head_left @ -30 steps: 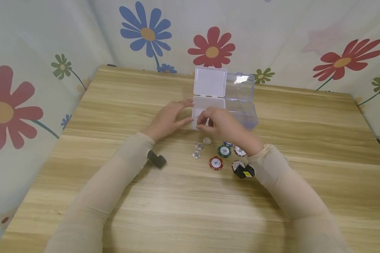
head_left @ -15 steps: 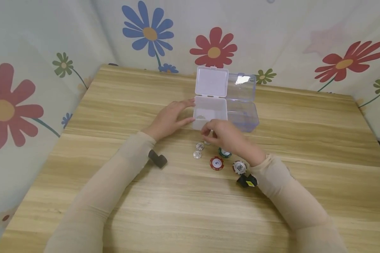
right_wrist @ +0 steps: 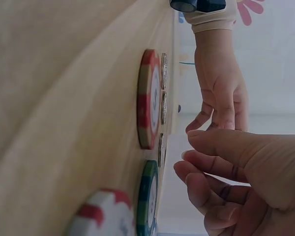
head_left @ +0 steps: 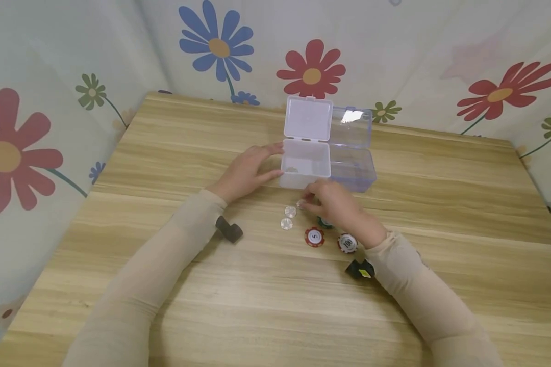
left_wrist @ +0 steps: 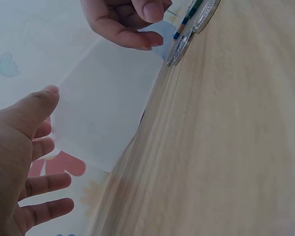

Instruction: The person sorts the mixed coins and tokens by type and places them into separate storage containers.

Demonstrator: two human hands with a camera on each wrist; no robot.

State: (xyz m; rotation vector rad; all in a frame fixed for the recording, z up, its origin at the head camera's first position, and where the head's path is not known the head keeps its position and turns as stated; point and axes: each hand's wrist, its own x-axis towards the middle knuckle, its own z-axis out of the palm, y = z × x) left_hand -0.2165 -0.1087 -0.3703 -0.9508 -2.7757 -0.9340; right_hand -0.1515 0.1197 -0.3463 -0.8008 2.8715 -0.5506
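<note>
My left hand (head_left: pixel 247 172) rests its thumb and fingertips against the left side of a white plastic box (head_left: pixel 296 181), its lid tipped back. A silver coin (head_left: pixel 292 169) shows inside through the open top. Just in front of the box, my right hand (head_left: pixel 337 204) hovers low, thumb and fingertips right at a silver coin (head_left: pixel 299 204). In the right wrist view those fingers (right_wrist: pixel 201 155) are loosely bent with nothing between them. Two more silver coins, a nearer one (head_left: pixel 286 224) and a farther one (head_left: pixel 291 211), lie to the left.
A clear bluish box (head_left: pixel 355 176) with raised lid stands right of the white one. On the wooden table (head_left: pixel 266 295) lie a red poker chip (head_left: pixel 314 237), a white one (head_left: pixel 347 243) and a green one (head_left: pixel 323 223), partly under my right hand. A flowered curtain hangs behind.
My right hand has moved from over the white box back toward me, down to the coins. A coin now shows inside that box. My left hand keeps its place at the side.
</note>
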